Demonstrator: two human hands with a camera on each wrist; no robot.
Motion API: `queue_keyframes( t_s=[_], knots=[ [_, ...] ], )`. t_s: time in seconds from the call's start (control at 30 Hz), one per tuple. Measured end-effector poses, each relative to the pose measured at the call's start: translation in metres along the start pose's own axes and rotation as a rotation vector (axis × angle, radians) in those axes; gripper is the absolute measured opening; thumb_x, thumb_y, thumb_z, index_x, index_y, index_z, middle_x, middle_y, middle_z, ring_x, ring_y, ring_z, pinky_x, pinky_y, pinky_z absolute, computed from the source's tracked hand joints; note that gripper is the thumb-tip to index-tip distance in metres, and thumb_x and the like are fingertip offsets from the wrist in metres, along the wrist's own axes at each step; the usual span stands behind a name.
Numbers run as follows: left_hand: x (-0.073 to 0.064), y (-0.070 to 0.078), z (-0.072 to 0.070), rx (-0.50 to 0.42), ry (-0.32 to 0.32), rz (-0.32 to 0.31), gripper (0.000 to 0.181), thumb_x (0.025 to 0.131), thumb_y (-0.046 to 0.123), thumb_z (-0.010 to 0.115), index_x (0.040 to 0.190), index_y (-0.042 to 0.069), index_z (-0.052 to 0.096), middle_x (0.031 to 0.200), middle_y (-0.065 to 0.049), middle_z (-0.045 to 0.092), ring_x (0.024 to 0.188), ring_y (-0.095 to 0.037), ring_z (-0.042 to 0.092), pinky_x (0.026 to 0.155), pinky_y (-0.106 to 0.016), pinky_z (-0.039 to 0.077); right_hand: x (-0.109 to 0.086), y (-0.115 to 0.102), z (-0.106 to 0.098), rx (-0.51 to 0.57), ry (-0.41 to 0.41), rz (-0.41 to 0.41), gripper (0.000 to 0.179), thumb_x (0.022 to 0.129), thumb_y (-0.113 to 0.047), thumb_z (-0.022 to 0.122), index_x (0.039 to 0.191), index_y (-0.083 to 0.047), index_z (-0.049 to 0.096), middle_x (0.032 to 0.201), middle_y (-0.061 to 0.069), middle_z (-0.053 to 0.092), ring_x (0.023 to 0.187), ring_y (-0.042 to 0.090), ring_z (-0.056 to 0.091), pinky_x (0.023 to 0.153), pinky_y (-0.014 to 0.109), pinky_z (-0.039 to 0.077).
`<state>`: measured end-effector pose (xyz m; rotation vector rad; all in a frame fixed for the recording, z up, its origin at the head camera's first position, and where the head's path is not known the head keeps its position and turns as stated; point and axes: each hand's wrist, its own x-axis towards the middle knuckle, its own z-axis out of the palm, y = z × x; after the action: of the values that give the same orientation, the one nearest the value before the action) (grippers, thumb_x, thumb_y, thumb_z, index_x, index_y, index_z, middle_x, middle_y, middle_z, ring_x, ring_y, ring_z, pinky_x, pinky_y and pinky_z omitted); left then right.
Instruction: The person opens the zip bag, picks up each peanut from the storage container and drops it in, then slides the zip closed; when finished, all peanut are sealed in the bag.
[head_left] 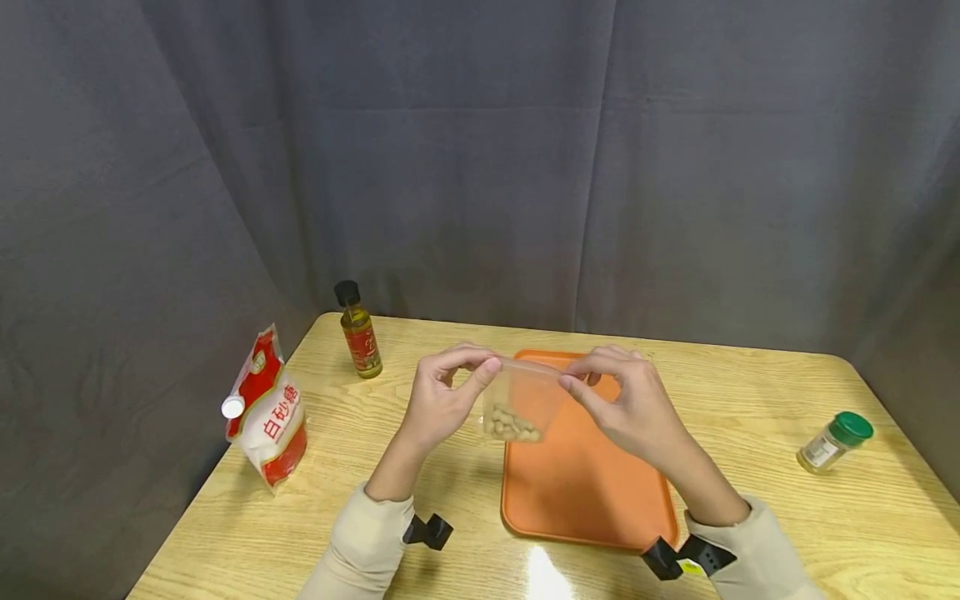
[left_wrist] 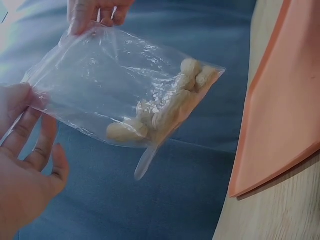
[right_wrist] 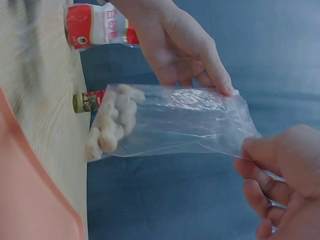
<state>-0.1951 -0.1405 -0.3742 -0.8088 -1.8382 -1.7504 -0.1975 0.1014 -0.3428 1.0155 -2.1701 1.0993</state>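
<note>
A clear plastic zip bag (head_left: pixel 525 400) hangs in the air over the left part of an orange tray (head_left: pixel 585 492). Several peanuts in their shells (right_wrist: pixel 115 117) are gathered along its bottom edge. My left hand (head_left: pixel 447 392) pinches one top corner of the bag between thumb and fingers. At the opposite top corner, my right hand (head_left: pixel 626 404) pinches it the same way. The top edge stretches nearly straight between both hands.
A white sugar bag (head_left: pixel 273 417) with red print stands at the table's left edge. Behind it is an oil bottle (head_left: pixel 362 342) with a black cap. A small green-lidded jar (head_left: pixel 832 442) lies tilted at the right. Grey curtains (head_left: pixel 465 167) hang behind the table.
</note>
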Motion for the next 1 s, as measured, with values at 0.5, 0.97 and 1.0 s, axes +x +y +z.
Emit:
queue_keyframes(
  t_s=[0.5, 0.97, 1.0],
  knots=[
    [-0.004, 0.009, 0.002, 0.026, -0.065, -0.063, 0.014, 0.09, -0.01, 0.065, 0.097, -0.006, 0.075, 0.097, -0.016, 0.071, 0.095, -0.023, 0.065, 0.088, -0.041, 0.05, 0.017, -0.009, 0.003, 0.009, -0.15, 0.024, 0.005, 0.085, -0.014, 0.078, 0.091, -0.014, 0.076, 0.087, -0.01, 0.07, 0.087, 0.015, 0.057, 0.085, 0.046, 0.031],
    [-0.005, 0.009, 0.01, 0.043, -0.049, -0.006, 0.01, 0.092, 0.0, 0.066, 0.097, -0.002, 0.075, 0.094, -0.012, 0.072, 0.094, -0.025, 0.066, 0.087, -0.042, 0.052, 0.03, -0.022, 0.014, 0.008, -0.214, -0.065, 0.007, 0.087, -0.006, 0.074, 0.084, -0.013, 0.071, 0.079, -0.01, 0.065, 0.081, 0.016, 0.055, 0.078, 0.043, 0.029],
    [-0.005, 0.01, 0.011, 0.04, -0.043, -0.004, 0.01, 0.092, 0.001, 0.067, 0.097, -0.003, 0.075, 0.094, -0.012, 0.072, 0.093, -0.026, 0.066, 0.087, -0.042, 0.051, 0.028, -0.021, 0.013, 0.01, -0.204, -0.067, 0.008, 0.086, -0.005, 0.073, 0.083, -0.012, 0.071, 0.079, -0.01, 0.065, 0.081, 0.016, 0.054, 0.079, 0.044, 0.029]
  ],
)
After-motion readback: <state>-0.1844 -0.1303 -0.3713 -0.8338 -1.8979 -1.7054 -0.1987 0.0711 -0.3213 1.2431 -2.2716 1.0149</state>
